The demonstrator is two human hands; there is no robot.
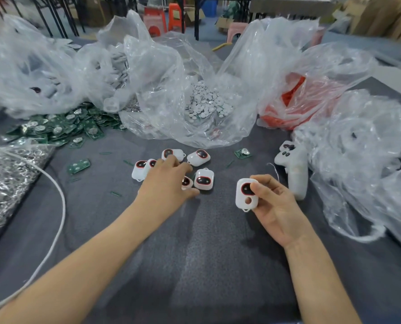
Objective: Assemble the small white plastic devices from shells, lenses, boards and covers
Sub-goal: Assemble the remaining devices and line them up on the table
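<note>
My right hand (274, 202) pinches a small white shell (244, 195) with a dark red-rimmed lens and a round hole, held just above the grey table. My left hand (169, 181) lies palm down over a cluster of several white shells (204, 178) with dark lenses, fingers curled over them; what it touches underneath is hidden. Green circuit boards (61, 127) lie heaped at the left. Small white round covers (206, 101) fill an open clear bag behind the cluster.
Crumpled clear plastic bags (370, 146) ring the work area, one holding red parts (293, 108). A white handheld tool (295, 169) lies to the right. Metal rings (5, 174) and a white cord (59, 220) lie left. Loose boards (79, 166) sit nearby.
</note>
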